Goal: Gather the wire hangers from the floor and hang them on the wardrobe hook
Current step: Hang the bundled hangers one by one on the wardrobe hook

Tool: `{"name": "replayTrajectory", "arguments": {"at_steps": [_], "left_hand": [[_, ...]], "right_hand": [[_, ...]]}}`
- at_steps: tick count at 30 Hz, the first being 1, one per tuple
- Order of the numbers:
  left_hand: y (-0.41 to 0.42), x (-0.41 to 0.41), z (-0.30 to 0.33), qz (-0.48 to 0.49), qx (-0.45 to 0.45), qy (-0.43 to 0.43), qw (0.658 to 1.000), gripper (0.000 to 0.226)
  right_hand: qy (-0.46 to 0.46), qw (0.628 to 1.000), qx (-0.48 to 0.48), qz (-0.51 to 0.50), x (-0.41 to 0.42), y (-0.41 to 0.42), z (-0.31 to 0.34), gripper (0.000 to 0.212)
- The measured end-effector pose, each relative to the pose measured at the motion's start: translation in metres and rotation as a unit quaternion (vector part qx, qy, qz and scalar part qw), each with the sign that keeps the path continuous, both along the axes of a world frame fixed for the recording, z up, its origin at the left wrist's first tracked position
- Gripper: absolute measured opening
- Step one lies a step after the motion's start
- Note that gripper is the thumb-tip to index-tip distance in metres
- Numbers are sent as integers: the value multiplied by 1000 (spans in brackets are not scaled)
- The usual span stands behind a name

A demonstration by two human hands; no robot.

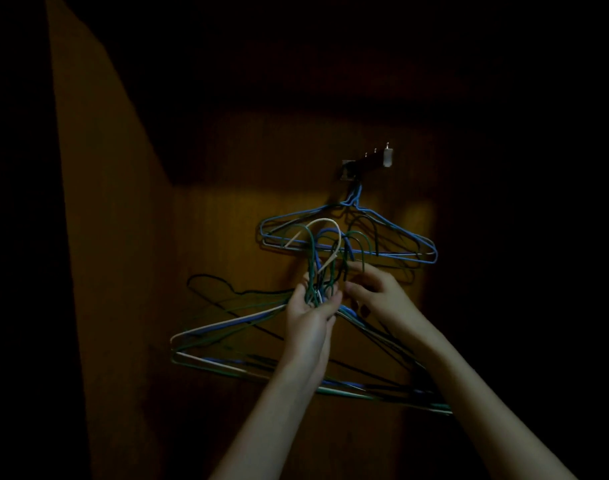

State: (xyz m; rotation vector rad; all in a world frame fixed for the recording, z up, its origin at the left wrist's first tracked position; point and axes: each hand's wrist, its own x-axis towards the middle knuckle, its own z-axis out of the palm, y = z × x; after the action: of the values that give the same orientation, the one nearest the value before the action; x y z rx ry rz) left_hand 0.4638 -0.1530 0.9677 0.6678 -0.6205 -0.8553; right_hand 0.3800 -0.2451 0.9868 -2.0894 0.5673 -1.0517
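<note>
A bundle of several wire hangers [227, 344], green, blue, white and black, is held up in front of the wooden wardrobe back. My left hand [310, 313] grips the bundle at the necks, just below the curved hook ends [325, 240]. My right hand [375, 292] pinches one of the hook ends on the bundle's right side. Above them, blue and pale hangers [393, 237] hang from the wardrobe hook [365, 164], a short dark rail with small pegs that juts out from the back panel.
The wardrobe's side panel [99, 237] stands at the left, lit orange-brown. The back panel [227, 220] is dimly lit around the hook. Everything above, right and far left is too dark to make out.
</note>
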Motion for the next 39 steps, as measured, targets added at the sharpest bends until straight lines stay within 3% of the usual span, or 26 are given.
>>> {"name": "replayTrajectory", "arguments": {"at_steps": [4, 8, 14, 20, 31, 36, 39], "left_hand": [[-3, -3, -4, -14, 10, -9, 1000, 64], [-2, -8, -10, -29, 8, -9, 1000, 67], [0, -11, -15, -28, 11, 3, 1000, 67], [5, -11, -19, -28, 15, -16, 999, 65], [13, -8, -20, -31, 8, -6, 999, 64], [16, -5, -21, -25, 14, -22, 999, 64], [15, -2, -20, -21, 11, -21, 999, 63]], "right_hand": [[-44, 999, 18, 10, -5, 1, -6, 14], [-62, 997, 32, 12, -9, -1, -11, 15], [-119, 983, 138, -7, -16, -15, -12, 13], [-83, 984, 149, -44, -24, -26, -16, 19], [100, 984, -32, -145, -31, -46, -31, 17], [89, 992, -1, -90, -30, -44, -32, 19], [38, 997, 41, -51, -30, -37, -31, 15]]}}
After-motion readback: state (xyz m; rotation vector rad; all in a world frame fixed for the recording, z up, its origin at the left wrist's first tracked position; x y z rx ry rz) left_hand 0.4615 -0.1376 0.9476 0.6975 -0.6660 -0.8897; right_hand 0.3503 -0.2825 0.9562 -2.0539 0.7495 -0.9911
